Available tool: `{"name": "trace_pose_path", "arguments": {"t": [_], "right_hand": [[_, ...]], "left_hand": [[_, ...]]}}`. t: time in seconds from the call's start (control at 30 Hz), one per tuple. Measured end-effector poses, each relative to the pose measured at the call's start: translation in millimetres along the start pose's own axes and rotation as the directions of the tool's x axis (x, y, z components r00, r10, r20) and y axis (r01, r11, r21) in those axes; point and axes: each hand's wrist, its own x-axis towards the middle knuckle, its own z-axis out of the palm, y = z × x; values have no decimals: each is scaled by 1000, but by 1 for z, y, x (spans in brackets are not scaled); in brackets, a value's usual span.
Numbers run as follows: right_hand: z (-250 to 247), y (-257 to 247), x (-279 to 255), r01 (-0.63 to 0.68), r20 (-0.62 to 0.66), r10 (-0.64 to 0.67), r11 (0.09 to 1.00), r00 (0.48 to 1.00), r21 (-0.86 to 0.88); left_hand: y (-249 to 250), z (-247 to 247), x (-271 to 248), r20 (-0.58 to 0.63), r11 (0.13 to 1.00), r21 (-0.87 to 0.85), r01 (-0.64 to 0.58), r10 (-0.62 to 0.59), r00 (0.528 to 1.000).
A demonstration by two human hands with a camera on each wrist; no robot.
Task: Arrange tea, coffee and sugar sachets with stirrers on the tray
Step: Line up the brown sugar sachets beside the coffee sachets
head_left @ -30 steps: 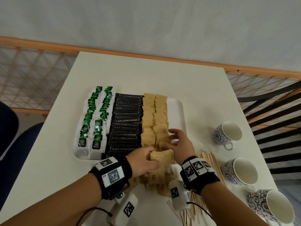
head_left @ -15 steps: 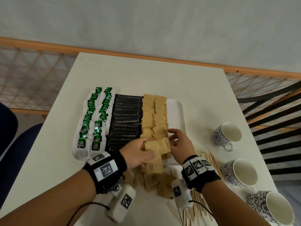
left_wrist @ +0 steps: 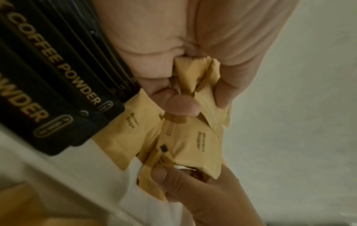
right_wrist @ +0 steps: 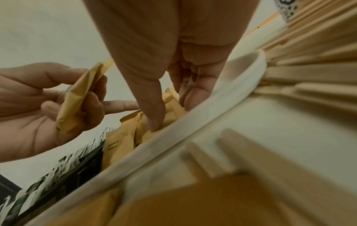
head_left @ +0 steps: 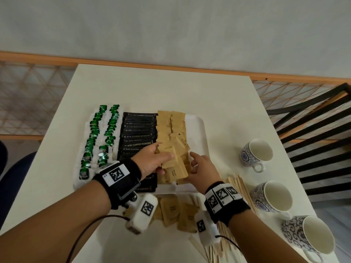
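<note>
The white tray [head_left: 199, 126] carries rows of green tea sachets [head_left: 95, 133], black coffee sachets [head_left: 138, 137] and brown sugar sachets [head_left: 171, 120]. My left hand [head_left: 163, 158] grips a fanned bunch of sugar sachets [head_left: 171, 162] just above the near end of the sugar row. In the left wrist view, its fingers [left_wrist: 222, 85] curl round that bunch [left_wrist: 195, 73]. My right hand [head_left: 195, 162] reaches in beside it. Its thumb [right_wrist: 154, 122] and straight fingers touch the sugar sachets [right_wrist: 170, 102] lying against the tray rim [right_wrist: 193, 122].
Loose sugar sachets [head_left: 172, 211] lie on the table just in front of the tray. Wooden stirrers [head_left: 239, 188] lie to the right of my right wrist. Three patterned cups [head_left: 256, 152] [head_left: 273, 196] [head_left: 311, 238] stand along the right edge. Behind the table runs a railing.
My left hand has carried the sugar bunch away from me, from the tray's near edge to over the sugar row. My right hand stayed at the row's near end.
</note>
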Motion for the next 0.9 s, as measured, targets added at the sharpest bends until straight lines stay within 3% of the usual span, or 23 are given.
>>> {"name": "trace_pose_path", "arguments": {"t": [0.2, 0.33, 0.5, 0.57, 0.67, 0.73, 0.8, 0.9], "right_hand": [[4, -1, 2, 44, -40, -44, 999, 998, -1], [2, 1, 0, -2, -46, 6, 997, 999, 80], [-4, -13, -17, 124, -215, -70, 961, 974, 247], [-4, -24, -25, 151, -131, -111, 920, 985, 361], [-1, -34, -27, 86, 72, -136, 876, 988, 474], [-2, -36, -25, 20, 96, -77, 870, 992, 493], [-6, -36, -25, -48, 86, -6, 795, 996, 605], [-8, -39, -27, -135, 125, 57, 574, 991, 807]], "left_hand": [[1, 2, -1, -6, 1000, 8, 3, -3, 1000], [-2, -6, -7, -60, 1000, 10, -16, 16, 998], [-6, -11, -18, -106, 987, -161, -20, 3, 994], [-8, -10, -23, -106, 975, -223, -19, -5, 994], [-7, -9, -29, -106, 955, -297, -4, -29, 994], [-7, -13, -33, -137, 955, -297, -7, -35, 990], [-10, -18, -38, -163, 956, -292, -2, -48, 985], [-15, -21, -46, -129, 953, -301, 43, -85, 988]]}}
